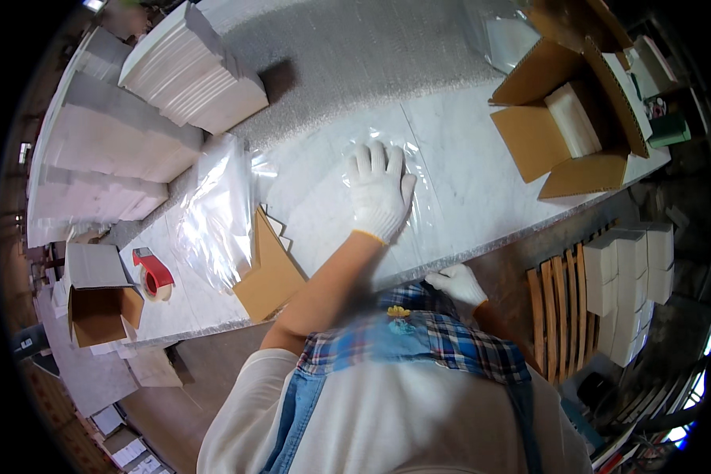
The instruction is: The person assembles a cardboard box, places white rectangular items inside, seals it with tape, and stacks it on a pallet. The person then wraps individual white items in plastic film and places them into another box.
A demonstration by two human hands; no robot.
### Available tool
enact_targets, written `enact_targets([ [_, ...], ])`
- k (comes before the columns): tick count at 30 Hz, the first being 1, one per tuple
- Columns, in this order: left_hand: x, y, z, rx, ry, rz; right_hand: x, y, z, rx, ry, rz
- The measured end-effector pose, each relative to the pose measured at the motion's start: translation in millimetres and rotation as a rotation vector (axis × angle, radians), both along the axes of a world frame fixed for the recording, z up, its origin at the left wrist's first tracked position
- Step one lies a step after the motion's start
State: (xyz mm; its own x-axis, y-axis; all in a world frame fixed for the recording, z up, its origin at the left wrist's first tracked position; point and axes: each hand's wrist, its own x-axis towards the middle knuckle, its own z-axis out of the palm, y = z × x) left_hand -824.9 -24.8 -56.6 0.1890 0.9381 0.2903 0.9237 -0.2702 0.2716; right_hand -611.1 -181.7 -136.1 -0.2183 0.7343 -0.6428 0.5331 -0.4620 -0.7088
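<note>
My left hand (378, 192), in a white knitted glove, lies flat with its fingers spread on a clear plastic bag (421, 207) on the marble-patterned tabletop (466, 189). My right hand (460, 286), also gloved, is low beside the table's front edge, close to my plaid apron (482, 342); most of its fingers are hidden. Left of my left forearm are brown cardboard pieces (267, 276) and a pile of clear plastic bags (217, 217). A red tape dispenser (155, 273) rests farther left.
Tall stacks of white sheets (205, 83) stand at the far left. An open carton (521, 146) with white pieces inside is at the right. A smaller open box (99, 272) sits at the left corner. White boxes (620, 276) are piled beside wooden slats (561, 312) below the table's right side.
</note>
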Motion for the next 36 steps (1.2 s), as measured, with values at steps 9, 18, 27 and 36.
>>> enact_targets([
  [9, 1.8, -7.3, 10.4, -0.077, 0.042, -0.046, 3.1, 14.2, 27.5, 0.074, -0.566, 0.418],
  [18, 0.4, -6.2, 15.1, -0.064, 0.075, -0.066, -38.7, 133.1, 127.1, 0.947, -0.246, 0.12],
  [27, -41.0, -23.9, 40.1, -0.152, 0.076, -0.138, -55.1, 265.2, 72.8, 1.209, -0.49, 0.437],
  [36, -208.2, 110.8, 177.4, 0.476, 0.379, 0.202, -61.6, 291.1, 81.9, 1.266, -0.438, 0.523],
])
